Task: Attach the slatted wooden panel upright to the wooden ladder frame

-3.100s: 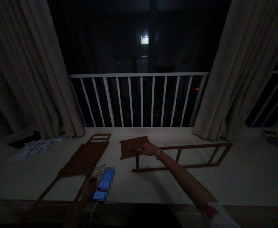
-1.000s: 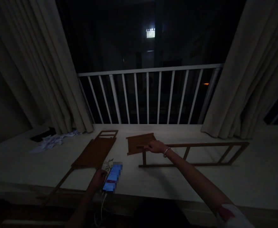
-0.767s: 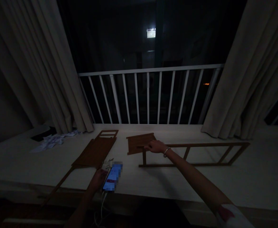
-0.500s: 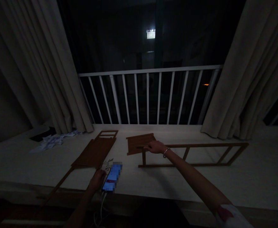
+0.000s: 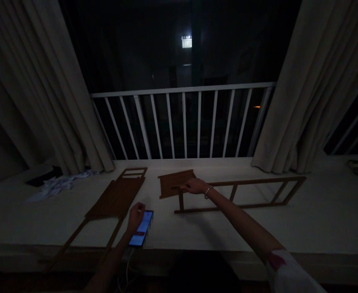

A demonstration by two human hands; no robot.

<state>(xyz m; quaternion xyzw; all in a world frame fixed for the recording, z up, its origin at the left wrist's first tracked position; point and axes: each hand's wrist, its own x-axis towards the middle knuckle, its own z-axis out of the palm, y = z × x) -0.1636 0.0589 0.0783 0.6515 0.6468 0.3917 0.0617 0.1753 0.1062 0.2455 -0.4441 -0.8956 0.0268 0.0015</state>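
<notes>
My right hand (image 5: 196, 186) is closed around the near left end of the upper rail of a brown wooden frame (image 5: 234, 193), which stands on its long side on the pale ledge. Behind that hand lies a small brown wooden panel (image 5: 175, 183), partly covered by it. My left hand (image 5: 137, 212) hovers by the upper left corner of a lit phone (image 5: 142, 230), fingers curled in; whatever they may hold is hidden. Left of it rests a larger wooden chair-like piece (image 5: 117, 197) with a solid panel, its legs reaching past the ledge's front edge.
A white cable (image 5: 129, 260) hangs from the phone over the ledge (image 5: 166, 232). Crumpled pale paper or cloth (image 5: 56, 186) lies at the far left. Behind are a white railing (image 5: 183, 87), a dark window and curtains (image 5: 284, 101) on both sides.
My left hand has lifted and curled beside the phone; the pale, dark-marked bits by it no longer show. My right hand stays on the frame. The view has shifted slightly right.
</notes>
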